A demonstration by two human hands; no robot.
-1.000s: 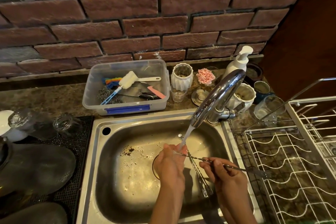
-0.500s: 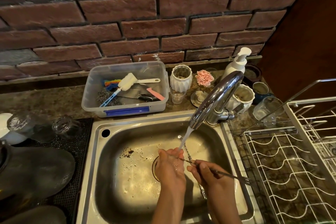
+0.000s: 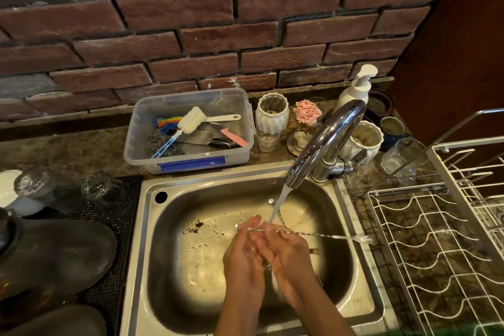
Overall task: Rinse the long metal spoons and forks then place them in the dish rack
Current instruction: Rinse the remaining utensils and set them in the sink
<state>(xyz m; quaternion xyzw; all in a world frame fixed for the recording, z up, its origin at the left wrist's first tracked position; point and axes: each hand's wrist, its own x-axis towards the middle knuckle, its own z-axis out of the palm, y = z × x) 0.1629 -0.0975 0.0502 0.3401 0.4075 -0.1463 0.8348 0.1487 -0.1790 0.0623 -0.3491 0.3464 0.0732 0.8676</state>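
The scene was dimly and warmly lit. The sink basin was brightened from above, with glare thrown off the tap. The counter's left edge was left in deep shadow. Straight lines were bowed near the frame's edges, and the fork tip was blurred.

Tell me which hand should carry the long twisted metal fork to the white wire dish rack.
Probably the right hand: it grips the long twisted metal fork, whose tines already point toward the white wire dish rack on that side. The left hand sits farther away.
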